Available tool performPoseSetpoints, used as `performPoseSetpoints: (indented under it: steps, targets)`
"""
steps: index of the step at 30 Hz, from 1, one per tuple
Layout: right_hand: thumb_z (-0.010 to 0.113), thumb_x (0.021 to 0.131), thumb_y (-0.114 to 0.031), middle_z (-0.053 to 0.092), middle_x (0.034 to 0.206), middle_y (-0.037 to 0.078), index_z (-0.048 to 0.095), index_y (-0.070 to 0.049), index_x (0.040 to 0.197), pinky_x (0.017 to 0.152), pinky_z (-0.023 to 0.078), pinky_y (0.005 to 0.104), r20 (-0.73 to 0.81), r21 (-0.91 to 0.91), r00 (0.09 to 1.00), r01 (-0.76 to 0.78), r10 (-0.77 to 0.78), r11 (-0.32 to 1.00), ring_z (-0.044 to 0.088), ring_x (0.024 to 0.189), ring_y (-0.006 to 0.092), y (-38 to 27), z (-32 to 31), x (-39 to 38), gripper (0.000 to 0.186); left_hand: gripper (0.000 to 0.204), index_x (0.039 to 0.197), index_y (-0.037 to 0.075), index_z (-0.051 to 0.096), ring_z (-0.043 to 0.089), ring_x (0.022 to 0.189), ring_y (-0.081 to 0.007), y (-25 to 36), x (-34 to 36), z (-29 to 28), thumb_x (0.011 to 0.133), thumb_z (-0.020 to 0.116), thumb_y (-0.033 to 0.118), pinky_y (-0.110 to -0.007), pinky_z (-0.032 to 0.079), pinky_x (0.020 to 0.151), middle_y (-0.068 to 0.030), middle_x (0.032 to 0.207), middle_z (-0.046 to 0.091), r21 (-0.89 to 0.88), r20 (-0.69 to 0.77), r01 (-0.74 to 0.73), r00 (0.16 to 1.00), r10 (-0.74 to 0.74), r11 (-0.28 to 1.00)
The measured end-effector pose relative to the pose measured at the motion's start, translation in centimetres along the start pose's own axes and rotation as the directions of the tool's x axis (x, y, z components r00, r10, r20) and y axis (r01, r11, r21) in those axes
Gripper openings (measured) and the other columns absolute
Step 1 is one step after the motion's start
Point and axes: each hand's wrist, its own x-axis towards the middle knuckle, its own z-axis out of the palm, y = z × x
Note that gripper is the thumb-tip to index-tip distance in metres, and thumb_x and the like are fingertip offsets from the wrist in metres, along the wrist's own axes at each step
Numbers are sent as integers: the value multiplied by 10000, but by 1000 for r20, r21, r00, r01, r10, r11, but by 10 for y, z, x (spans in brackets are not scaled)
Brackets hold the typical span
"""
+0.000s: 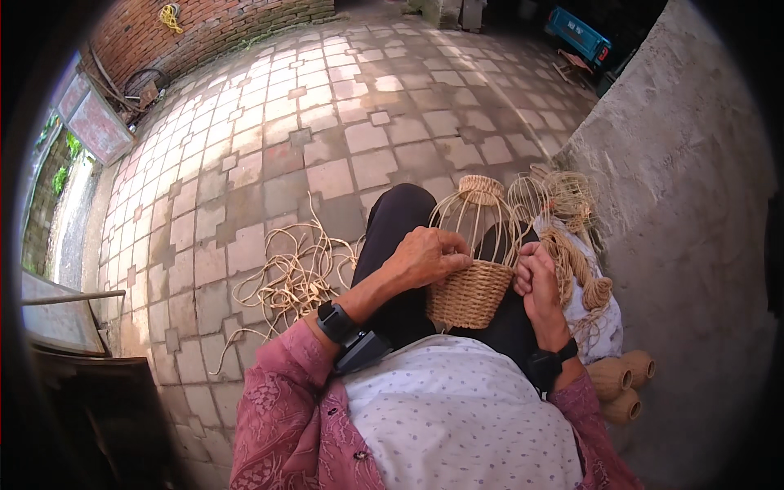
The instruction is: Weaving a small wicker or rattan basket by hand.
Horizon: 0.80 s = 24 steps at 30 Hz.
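Pink patterned sleeves (282, 400), black wristbands (334, 322), dark trousers (396, 220)

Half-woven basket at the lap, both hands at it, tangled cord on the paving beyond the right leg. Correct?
One error: the tangled cord lies on the paving beyond the left leg, per the head view. The rest stands: half-woven basket at the lap, left hand and right hand at it.

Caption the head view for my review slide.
Left fingers and right fingers at a partly woven tan basket, beige cord tangled on stone paving.
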Motion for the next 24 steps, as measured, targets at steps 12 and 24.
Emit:
performPoseSetpoints:
  steps: [12, 24]
  targets:
    - [445, 897, -62, 385, 575, -55, 477, -123, 934, 365, 268, 201, -32, 52, 999, -2, 4, 999, 304, 402, 48, -1, -11, -2, 79, 141, 901, 8, 659, 609, 650, -183, -2, -21, -9, 821, 635, 121, -305, 480, 604, -93, 740, 632, 219, -203, -104, 968, 150, 970]
    - [590, 819, -27, 444, 620, -43, 478, -78, 964, 406, 286, 189, -10, 127, 999, 53, -52, 991, 344, 439, 32, -7, -11, -5, 191, 243, 1041, 55, 593, 654, 798, -314, 50, 0, 34, 815, 576, -32, -358, 523, 660, -161, 876, 645, 348, -159, -365, 885, 438, 863]
